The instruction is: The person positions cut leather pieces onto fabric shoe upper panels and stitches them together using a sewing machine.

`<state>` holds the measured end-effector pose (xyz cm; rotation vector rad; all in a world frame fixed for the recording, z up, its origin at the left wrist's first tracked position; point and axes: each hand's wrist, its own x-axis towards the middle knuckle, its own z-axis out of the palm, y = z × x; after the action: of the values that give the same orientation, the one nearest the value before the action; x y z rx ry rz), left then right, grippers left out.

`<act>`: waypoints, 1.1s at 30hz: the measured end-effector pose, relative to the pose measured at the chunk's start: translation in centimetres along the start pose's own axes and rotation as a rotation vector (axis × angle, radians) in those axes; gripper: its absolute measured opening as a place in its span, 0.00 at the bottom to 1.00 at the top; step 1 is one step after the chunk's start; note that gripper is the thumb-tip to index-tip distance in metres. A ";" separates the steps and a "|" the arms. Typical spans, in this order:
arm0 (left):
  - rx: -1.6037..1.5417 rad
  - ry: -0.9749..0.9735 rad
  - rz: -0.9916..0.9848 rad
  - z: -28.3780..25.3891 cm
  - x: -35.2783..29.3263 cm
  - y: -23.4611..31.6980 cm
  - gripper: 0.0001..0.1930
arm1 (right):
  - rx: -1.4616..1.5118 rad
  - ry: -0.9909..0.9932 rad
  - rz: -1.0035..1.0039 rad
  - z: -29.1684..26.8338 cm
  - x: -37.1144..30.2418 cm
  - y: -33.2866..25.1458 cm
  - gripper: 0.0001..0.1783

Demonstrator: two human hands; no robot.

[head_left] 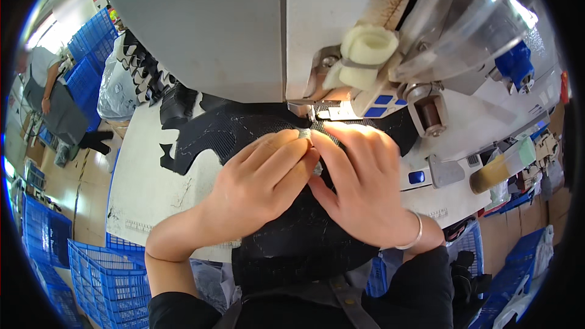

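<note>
Both hands meet on a black mesh piece under the lit needle area of a sewing machine. Thumb and fingers of my left hand are closed on the piece's near edge. Its fingertips touch those of my right hand, which grips the piece with bent fingers, the thumb set lower. A small pale patch shows at the fingertips where the hands meet; what it is I cannot make out. Black material hangs from under the hands toward my lap. The mesh piece spreads left, with curved cut-outs along its edge.
A brown thread spool and a clear plastic shield are on the machine's right. More black cut pieces are piled at the table's far left. Blue crates stand on the floor. Another person stands far left.
</note>
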<state>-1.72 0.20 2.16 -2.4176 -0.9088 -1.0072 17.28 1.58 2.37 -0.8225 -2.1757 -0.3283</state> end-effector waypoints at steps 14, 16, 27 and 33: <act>-0.712 -0.203 -0.678 -1.3 -2.6 -1.4 0.33 | 0.207 0.053 0.072 2.0 -0.6 3.6 0.21; -0.677 -0.239 -0.662 -1.2 -2.7 -1.2 0.32 | 0.219 0.075 0.110 2.3 -0.7 3.9 0.18; -0.484 -0.229 -0.636 -0.7 -3.0 0.4 0.33 | 0.237 0.156 0.108 3.3 -0.7 5.2 0.17; -0.711 -0.155 -0.677 -0.1 -3.7 -0.7 0.32 | 0.244 0.182 0.033 3.7 -1.1 5.8 0.16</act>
<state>-4.22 -0.95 -0.43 -2.8286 -1.7392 -1.6094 19.47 7.26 -1.10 -0.6649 -1.9826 -0.1121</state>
